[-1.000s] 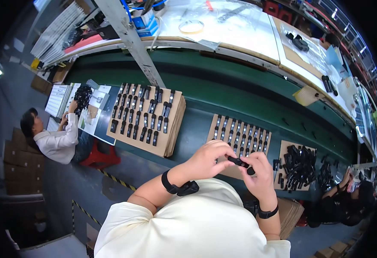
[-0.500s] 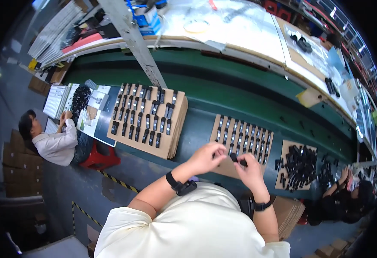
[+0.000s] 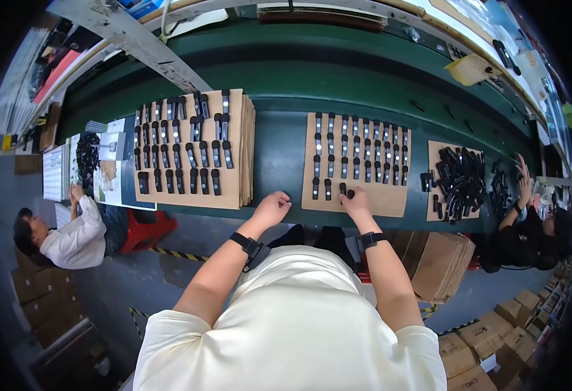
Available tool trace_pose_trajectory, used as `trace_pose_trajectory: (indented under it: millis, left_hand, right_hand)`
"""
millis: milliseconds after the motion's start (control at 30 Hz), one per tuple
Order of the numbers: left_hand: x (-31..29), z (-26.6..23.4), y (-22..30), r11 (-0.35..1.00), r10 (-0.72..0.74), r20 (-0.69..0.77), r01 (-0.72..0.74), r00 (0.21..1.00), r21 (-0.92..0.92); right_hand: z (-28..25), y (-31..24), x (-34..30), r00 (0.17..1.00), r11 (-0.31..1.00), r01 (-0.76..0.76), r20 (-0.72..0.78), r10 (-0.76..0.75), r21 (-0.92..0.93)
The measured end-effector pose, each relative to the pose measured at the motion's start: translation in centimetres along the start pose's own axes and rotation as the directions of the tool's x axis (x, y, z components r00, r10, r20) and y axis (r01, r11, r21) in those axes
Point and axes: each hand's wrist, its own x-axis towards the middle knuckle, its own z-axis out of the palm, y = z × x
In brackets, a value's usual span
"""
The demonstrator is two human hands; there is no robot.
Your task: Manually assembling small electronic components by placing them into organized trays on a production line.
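Nearest the camera, the person's two forearms run up from the pale shirt, each with a dark band at the wrist. The left hand (image 3: 273,207) rests loosely curled and empty at the near edge of the green worktop (image 3: 279,146), in the gap between the two cardboard sheets. The right hand (image 3: 356,201) lies on the near edge of the right-hand cardboard sheet (image 3: 390,199), fingers bent down onto a small black stick-shaped part (image 3: 345,191) at about eleven o'clock from its knuckles; whether it pinches the part or only touches it I cannot tell. That part looks like a short, rigid plastic piece, probably light and fairly smooth, so it likely calls for a fingertip pinch across its long sides rather than its ends, and a careless brush could nudge its neighbours out of line. Beyond it, rows of like parts (image 3: 357,146) stand in neat columns on the same sheet. At ten o'clock a thicker stack of cardboard sheets (image 3: 191,146) carries more rows. At two o'clock a loose heap of black parts (image 3: 458,179) lies on a smaller card. Farther out, a seated person in white (image 3: 71,238) works at nine o'clock, another in dark clothes (image 3: 527,225) at three o'clock.
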Motion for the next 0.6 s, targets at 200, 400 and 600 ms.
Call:
trace_pose_trajectory:
  millis: [200, 400, 600]
  left_hand:
    - [-0.4, -0.5, -1.2, 1.0, -0.022, 0.03, 0.023, 0.999, -0.011]
    - [0.2, -0.9, 0.0, 1.0, 0.0, 0.041, 0.0, 0.999, 0.004]
    - [0.2, -1.7, 7.4, 0.99, 0.077, 0.111, -0.063, 0.991, -0.122]
  right_hand:
    - [0.3, -1.3, -0.1, 0.993, 0.991, -0.101, 0.045, 0.106, -0.092]
    - [-0.3, -0.9, -0.6, 0.996, 0.996, -0.082, -0.03, 0.081, -0.028]
    - [-7.1, -5.7, -5.4, 0.932, 0.93, 0.36, -0.072, -0.354, 0.081]
